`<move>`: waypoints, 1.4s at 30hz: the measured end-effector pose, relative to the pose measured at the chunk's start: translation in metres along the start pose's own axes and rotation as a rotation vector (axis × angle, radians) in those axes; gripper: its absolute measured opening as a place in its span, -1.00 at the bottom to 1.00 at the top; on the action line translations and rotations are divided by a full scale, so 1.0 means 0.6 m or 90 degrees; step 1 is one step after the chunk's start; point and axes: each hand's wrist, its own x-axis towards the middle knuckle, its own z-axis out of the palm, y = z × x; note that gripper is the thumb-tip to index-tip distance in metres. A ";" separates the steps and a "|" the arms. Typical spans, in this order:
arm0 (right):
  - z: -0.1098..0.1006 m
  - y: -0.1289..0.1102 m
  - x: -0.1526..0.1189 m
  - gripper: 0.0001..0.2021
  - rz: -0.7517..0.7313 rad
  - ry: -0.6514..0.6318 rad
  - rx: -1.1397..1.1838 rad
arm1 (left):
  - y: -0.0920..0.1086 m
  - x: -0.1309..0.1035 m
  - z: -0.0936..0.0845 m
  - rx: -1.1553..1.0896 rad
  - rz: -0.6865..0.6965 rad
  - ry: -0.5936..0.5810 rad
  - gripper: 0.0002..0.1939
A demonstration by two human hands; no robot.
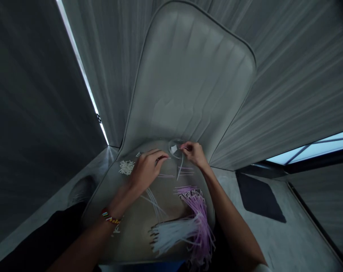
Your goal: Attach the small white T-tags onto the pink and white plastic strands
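Note:
My left hand [148, 166] is closed in a pinch, with a small white piece [169, 158] at its fingertips. To its right, my right hand [193, 153] pinches a thin pale strip [180, 168] that slants down from near the fingertips. Between the hands lies a clear ring-shaped item [175, 148], perhaps a tape roll, with a white patch in it. A heap of short white pieces [126, 167] sits beside my left hand. Nearer my body are a bundle of purple sticks [202, 223] and a bundle of white sticks [174, 232], with several loose ones around.
All of this rests on the seat of a padded grey chair [188, 75], its backrest rising ahead. Grey panelled walls stand close behind. On the floor at right is a dark mat [259, 196]; a shoe [82, 189] shows at left.

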 end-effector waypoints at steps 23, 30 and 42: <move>0.037 -0.011 0.044 -0.79 -0.078 -0.108 -0.338 | 0.011 0.006 -0.019 -0.024 0.000 0.064 -0.85; 0.041 -0.012 0.044 -0.80 -0.084 -0.124 -0.332 | 0.010 0.005 -0.019 -0.032 -0.006 0.059 -0.87; -0.021 -0.062 -0.011 -0.87 -0.090 -0.032 -0.180 | 0.008 0.004 -0.018 -0.067 -0.054 0.073 -0.87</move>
